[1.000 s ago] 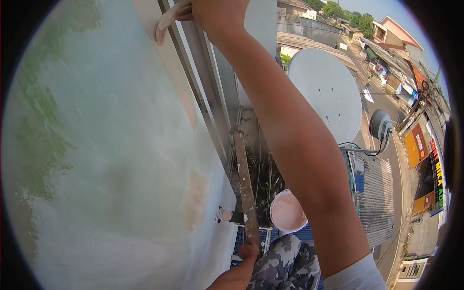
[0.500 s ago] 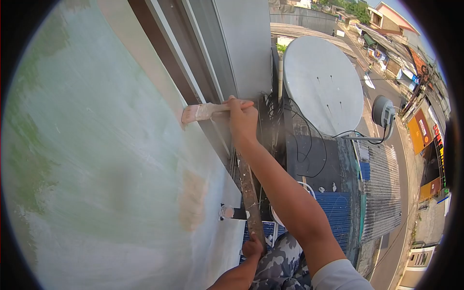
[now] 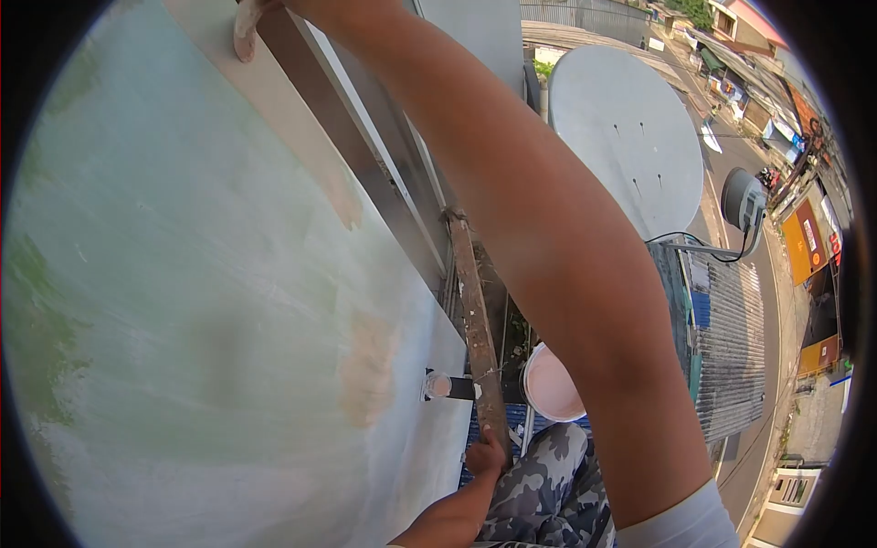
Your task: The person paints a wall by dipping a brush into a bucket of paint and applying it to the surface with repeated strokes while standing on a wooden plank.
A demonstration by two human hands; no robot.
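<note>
My right hand (image 3: 320,11) is at the top edge of the view, partly cut off, closed on a paintbrush (image 3: 245,35) whose bristles touch the pale strip along the wall's upper edge. Low in the view, my left hand (image 3: 487,453) is wrapped round a worn wooden beam (image 3: 475,320). The wall (image 3: 219,274) fills the left side, whitish over green, with a peach patch (image 3: 367,370). A bucket of light pink paint (image 3: 554,384) stands right of the beam, partly hidden by my right forearm.
A large satellite dish (image 3: 626,137) with its receiver arm (image 3: 744,199) is at the right. Below lie corrugated roofs (image 3: 731,347) and a street (image 3: 763,310) far down. Window frames (image 3: 365,137) run beside the wall. A short black pipe (image 3: 457,388) sticks out of the wall.
My right hand has moved up and left with the brush, leaving a peach stroke along the wall's edge. The paint bucket shows more now. My left hand stays on the beam.
</note>
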